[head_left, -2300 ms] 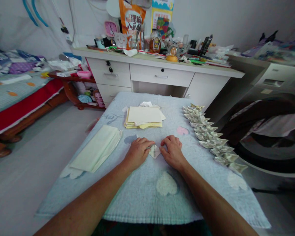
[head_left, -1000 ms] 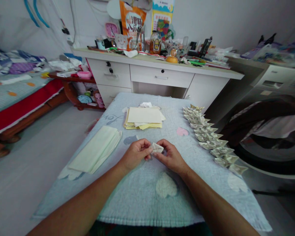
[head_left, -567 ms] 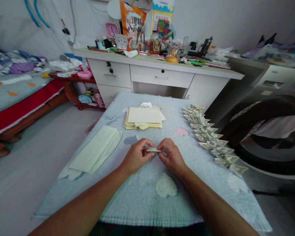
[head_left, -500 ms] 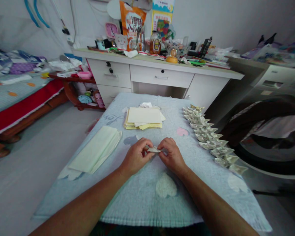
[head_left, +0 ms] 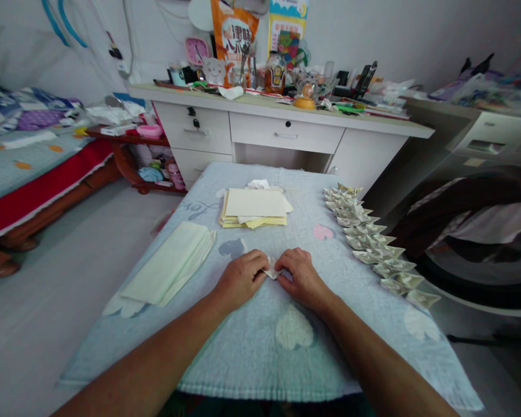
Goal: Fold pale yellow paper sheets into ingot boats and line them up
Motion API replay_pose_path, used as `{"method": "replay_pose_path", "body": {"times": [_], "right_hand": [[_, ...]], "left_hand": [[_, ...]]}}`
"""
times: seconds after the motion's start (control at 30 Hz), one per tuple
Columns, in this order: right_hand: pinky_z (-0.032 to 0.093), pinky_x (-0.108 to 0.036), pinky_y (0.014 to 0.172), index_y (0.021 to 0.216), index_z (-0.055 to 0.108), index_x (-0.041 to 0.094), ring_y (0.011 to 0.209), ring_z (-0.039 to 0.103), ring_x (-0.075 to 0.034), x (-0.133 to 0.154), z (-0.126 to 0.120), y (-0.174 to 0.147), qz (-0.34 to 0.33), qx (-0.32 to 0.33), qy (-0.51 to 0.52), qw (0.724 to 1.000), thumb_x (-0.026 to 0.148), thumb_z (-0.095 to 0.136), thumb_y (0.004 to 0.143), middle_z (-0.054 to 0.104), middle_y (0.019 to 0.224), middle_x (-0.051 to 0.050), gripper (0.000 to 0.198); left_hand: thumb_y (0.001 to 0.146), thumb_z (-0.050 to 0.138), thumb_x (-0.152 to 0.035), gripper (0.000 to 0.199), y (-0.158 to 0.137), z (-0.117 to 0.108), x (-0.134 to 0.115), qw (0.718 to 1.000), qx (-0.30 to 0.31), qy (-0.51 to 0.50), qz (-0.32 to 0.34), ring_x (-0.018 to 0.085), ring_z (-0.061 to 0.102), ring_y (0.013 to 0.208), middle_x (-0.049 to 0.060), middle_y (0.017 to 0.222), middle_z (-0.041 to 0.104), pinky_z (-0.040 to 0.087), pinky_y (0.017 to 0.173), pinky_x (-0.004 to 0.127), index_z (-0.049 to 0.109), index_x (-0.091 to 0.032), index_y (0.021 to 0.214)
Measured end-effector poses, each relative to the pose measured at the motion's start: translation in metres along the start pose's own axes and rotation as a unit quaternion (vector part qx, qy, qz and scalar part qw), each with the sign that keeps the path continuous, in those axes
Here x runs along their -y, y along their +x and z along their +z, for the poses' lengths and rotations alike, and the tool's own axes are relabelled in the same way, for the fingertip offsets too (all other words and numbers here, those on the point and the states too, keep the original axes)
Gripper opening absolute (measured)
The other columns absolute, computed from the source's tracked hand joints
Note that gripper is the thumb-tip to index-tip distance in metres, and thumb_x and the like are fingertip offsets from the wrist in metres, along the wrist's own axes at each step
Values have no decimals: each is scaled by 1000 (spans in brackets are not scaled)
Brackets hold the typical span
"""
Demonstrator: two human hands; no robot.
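1. Fingers point(head_left: 259, 262) of both hands draw in close, thumbs near forefingers, at the centre of the frame; between them sits the small folded paper point(head_left: 272, 269), one point of it facing the bottom edge.
2. That paper ought to be next to weightless, crisp along its folds yet easy to crush or tear; the side edges look like the place to take hold, with a light pinch.
3. Left hand point(head_left: 243, 277), bent and nearly closed, nips the paper's left edge; right hand point(head_left: 301, 277), curled likewise, has its right edge; the very tips are partly hidden, so the pressure I cannot tell.
4. Beneath it all, pale blue cloth point(head_left: 243, 353); left of centre on it, a slanting batch of pale green folded sheets point(head_left: 167, 263), well apart from the hands.
5. Over to the right of the frame, a row of pointed folded paper pieces point(head_left: 377, 253) runs up and away; above centre, a stack of cream and yellow sheets point(head_left: 255, 202).
6. Farther off, top centre, a white desk point(head_left: 364, 153) carries a jar point(head_left: 275, 75), a pink clock point(head_left: 197, 51) and an orange bag point(head_left: 234, 35).
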State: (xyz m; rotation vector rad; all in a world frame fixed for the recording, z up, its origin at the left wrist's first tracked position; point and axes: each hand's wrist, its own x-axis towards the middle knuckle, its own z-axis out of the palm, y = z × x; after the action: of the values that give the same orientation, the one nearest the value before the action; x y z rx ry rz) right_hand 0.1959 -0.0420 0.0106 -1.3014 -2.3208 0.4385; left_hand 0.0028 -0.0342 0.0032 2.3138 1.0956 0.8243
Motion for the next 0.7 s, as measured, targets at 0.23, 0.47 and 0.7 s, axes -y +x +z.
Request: {"method": "replay_pose_path", "body": {"times": [0.23,0.47,0.7], "right_hand": [[29,-34,84,90,66,22,92,48,-19,-2,0,-1,-8,3,-11,1000,13,65,79,61,90,-2,13],[30,-35,83,86,70,23,91,50,-19,-3,1,0,-22,1,-20,1000,18,64,84,64,89,-3,8],[30,-35,81,85,69,22,89,48,-19,0,0,1,3,3,-9,1000,17,63,85,63,87,-2,8]], "left_hand": [[81,60,-12,11,-2,-2,1,998,8,60,12,18,57,87,3,87,64,44,79,30,66,-20,84],[83,59,-16,10,-2,-3,1,996,27,86,6,18,56,82,4,82,63,43,75,30,68,-20,83],[84,60,-21,10,0,-3,1,996,17,88,-3,19,54,84,3,80,64,40,78,33,69,-20,81]]}}
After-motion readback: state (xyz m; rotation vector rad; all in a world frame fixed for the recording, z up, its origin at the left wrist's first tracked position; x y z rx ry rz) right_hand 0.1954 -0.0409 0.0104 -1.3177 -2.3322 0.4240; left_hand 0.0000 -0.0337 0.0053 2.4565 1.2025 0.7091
